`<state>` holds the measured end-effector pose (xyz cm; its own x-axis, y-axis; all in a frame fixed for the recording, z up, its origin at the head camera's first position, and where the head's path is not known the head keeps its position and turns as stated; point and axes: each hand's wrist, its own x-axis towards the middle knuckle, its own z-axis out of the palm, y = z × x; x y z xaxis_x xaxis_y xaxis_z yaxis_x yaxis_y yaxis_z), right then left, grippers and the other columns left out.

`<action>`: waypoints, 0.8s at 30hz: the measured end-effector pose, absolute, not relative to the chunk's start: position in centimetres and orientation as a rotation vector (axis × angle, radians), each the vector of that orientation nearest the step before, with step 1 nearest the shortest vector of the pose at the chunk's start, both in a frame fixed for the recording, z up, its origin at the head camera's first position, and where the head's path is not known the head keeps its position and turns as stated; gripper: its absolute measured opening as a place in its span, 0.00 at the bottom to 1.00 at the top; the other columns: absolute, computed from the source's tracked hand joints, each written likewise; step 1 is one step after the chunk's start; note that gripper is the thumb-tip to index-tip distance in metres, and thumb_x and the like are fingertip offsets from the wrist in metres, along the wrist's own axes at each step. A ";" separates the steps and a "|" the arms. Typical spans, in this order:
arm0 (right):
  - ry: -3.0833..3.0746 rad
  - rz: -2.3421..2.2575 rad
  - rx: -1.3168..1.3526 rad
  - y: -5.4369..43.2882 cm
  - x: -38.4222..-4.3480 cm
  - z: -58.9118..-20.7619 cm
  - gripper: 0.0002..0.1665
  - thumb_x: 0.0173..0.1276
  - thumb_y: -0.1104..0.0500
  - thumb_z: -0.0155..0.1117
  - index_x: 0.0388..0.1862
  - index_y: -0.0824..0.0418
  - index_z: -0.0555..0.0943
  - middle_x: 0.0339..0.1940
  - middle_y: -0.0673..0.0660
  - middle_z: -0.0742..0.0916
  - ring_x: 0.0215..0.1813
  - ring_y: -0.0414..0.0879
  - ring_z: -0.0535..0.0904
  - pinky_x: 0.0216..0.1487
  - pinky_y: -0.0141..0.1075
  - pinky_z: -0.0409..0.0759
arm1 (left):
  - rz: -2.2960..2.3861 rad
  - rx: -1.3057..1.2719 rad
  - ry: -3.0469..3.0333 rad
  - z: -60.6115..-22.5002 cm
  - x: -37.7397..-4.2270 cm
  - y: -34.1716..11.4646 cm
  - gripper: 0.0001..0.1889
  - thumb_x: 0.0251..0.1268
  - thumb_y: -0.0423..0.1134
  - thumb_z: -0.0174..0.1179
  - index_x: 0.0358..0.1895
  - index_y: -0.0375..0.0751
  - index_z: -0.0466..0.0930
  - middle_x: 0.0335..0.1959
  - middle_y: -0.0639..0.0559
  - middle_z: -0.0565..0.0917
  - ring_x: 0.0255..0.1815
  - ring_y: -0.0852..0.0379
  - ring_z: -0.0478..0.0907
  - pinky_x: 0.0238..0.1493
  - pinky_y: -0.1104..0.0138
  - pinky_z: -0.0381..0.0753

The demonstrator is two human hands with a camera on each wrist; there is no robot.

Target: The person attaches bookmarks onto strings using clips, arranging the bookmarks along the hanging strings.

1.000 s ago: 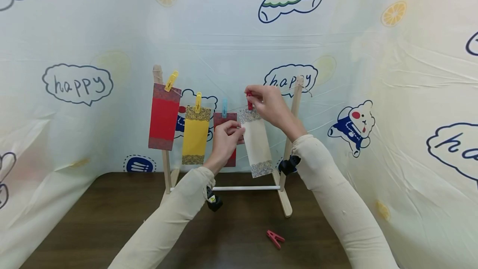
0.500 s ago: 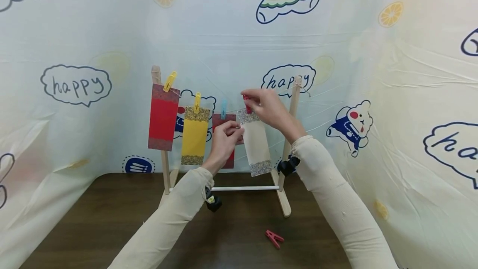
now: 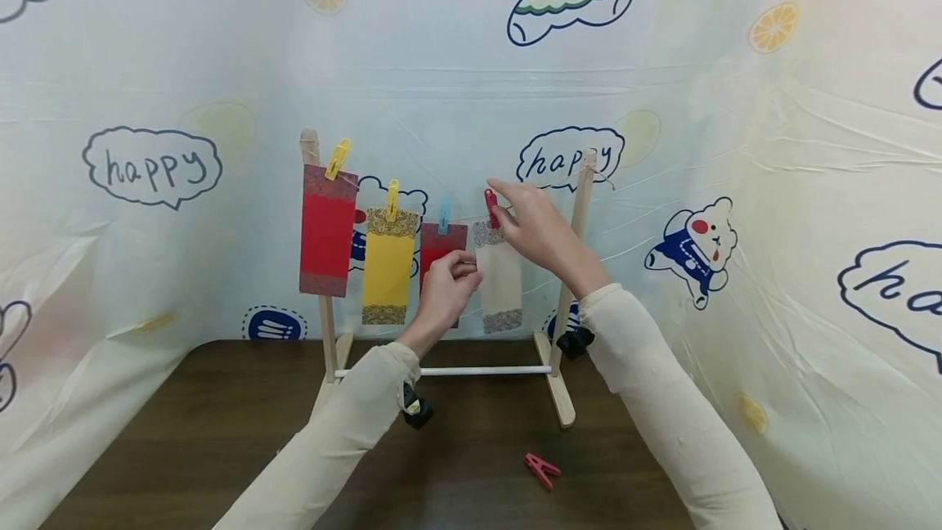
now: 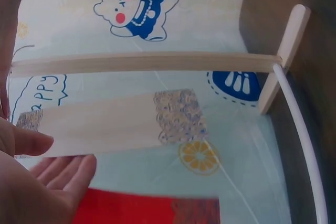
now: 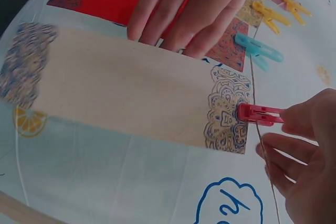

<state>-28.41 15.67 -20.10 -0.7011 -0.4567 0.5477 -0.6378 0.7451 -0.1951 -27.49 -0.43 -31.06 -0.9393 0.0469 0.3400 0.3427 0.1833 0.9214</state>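
A white card (image 3: 500, 280) with patterned ends hangs from the string by a red clothespin (image 3: 491, 208). My right hand (image 3: 540, 227) is beside that clothespin, its index finger lifted off; in the right wrist view the thumb is at the clothespin's handle end and the other fingers are spread apart. My left hand (image 3: 445, 289) is at the card's left edge, in front of a second red card (image 3: 439, 240) held by a blue clothespin (image 3: 444, 216). In the left wrist view a gap shows between the left thumb and fingers.
A red card (image 3: 326, 231) and a yellow card (image 3: 388, 268) hang further left under yellow clothespins. The string spans a wooden stand (image 3: 581, 195) with a white crossbar (image 3: 486, 370). A loose pink-red clothespin (image 3: 542, 470) lies on the dark table (image 3: 456, 464).
The right fingers have opened from the red clothespin, which stays on the string and card. The white card has swung from tilted to hanging nearly straight. The left hand has lowered slightly.
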 end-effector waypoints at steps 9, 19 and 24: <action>-2.265 0.480 0.838 17.6 -26.2 -22.1 0.24 0.73 0.66 0.58 0.67 0.62 0.75 0.66 0.60 0.79 0.69 0.54 0.71 0.70 0.47 0.68 | -1.822 -0.313 -2.256 -32.0 -26.6 -2.0 0.13 0.71 0.33 0.60 0.55 0.36 0.81 0.50 0.41 0.85 0.49 0.48 0.84 0.48 0.58 0.85; -2.238 0.446 0.875 18.7 -24.1 -24.7 0.21 0.71 0.67 0.60 0.63 0.63 0.78 0.62 0.60 0.82 0.67 0.55 0.73 0.68 0.50 0.71 | -1.812 -0.300 -2.246 -32.8 -25.1 -3.8 0.08 0.71 0.30 0.59 0.50 0.33 0.79 0.45 0.37 0.84 0.44 0.40 0.83 0.48 0.51 0.84; -2.229 0.439 0.894 19.2 -23.5 -25.8 0.20 0.72 0.66 0.60 0.61 0.63 0.78 0.60 0.60 0.83 0.64 0.55 0.75 0.64 0.50 0.74 | -1.784 -0.274 -2.250 -33.1 -24.6 -4.4 0.07 0.69 0.31 0.61 0.47 0.35 0.78 0.43 0.39 0.84 0.41 0.43 0.83 0.45 0.55 0.85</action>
<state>-23.53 19.24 -25.76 -0.5278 -0.4739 0.7049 -0.7057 0.7065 -0.0535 -24.55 -4.44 -33.07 -0.9493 -0.0117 0.3140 0.3031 0.2298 0.9248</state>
